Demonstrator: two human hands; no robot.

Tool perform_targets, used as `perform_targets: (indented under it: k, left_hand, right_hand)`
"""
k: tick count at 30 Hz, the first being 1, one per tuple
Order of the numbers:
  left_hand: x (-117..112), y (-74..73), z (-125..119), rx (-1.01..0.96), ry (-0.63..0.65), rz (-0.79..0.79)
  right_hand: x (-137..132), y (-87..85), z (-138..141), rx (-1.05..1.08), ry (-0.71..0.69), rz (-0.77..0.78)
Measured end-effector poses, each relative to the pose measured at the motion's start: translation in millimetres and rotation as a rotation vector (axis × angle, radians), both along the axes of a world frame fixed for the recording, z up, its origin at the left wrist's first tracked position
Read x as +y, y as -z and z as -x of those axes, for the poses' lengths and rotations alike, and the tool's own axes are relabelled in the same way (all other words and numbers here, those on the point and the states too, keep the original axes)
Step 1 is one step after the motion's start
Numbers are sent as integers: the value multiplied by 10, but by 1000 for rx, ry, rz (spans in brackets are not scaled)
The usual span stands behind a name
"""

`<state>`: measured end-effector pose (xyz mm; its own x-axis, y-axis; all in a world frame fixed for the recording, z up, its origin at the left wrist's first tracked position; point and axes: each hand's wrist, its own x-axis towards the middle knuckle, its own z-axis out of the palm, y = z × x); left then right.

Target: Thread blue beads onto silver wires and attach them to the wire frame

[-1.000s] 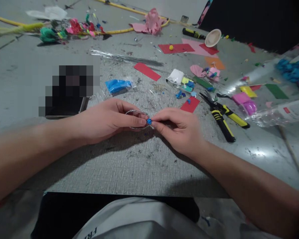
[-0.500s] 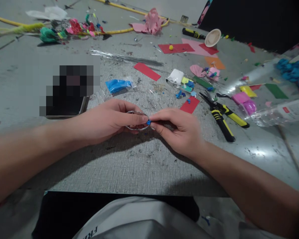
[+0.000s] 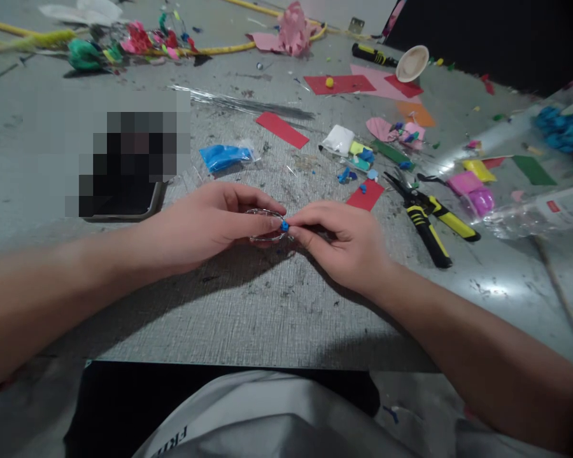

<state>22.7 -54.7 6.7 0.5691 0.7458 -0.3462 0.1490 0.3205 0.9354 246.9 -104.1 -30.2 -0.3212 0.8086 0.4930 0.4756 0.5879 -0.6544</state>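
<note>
My left hand (image 3: 214, 219) is closed around a thin silver wire loop (image 3: 263, 239), its thumb lying along the loop and the index finger over its far side. At the loop's right end is a small blue clay lump (image 3: 284, 226). My right hand (image 3: 346, 242) pinches with thumb and index finger right at that lump, touching it. Whether the right fingertips also grip the wire is hidden. Both hands are just above the grey textured table (image 3: 267, 318). Beyond them lies a packet of blue clay (image 3: 226, 157).
Black-and-yellow pliers (image 3: 427, 219) lie open to the right, near a clear plastic bottle (image 3: 539, 210). A phone (image 3: 124, 203), partly pixelated, is at the left. Farther back are silver wires (image 3: 248, 105), red paper strips (image 3: 281, 130), clay packets (image 3: 338, 140) and a paper cup (image 3: 412, 63).
My left index finger has stretched out farther over the wire loop toward the right hand. The blue lump has turned slightly between the fingers. The whole view has shifted a little.
</note>
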Motion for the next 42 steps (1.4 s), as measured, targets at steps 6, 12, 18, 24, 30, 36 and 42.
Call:
perform_targets:
  k: [6,12,18,24,30,36,42]
  left_hand:
    - [1,10,7,-3,-26,-7]
    - [-9,23,12,5,-41,-6]
    - [-19,14,10,11,-35,-14]
    - [-38,0,-6,9,-45,-32]
    - [-56,-9,16,30,-24,-66]
    - [-55,-13,8,65,-11,-116]
    - [-66,-24,-9,62,-22,-123]
  right_hand:
    - [-19,-3,3,8,43,34]
    - [-41,-24,25,14,63,40]
    - [-48,-32,27,33,67,43]
    - [-71,-21,52,90,63,130]
    - [-65,12,81,278,25,335]
    - [-51,34,88,362,20,422]
    - [-47,14,83,376,13,448]
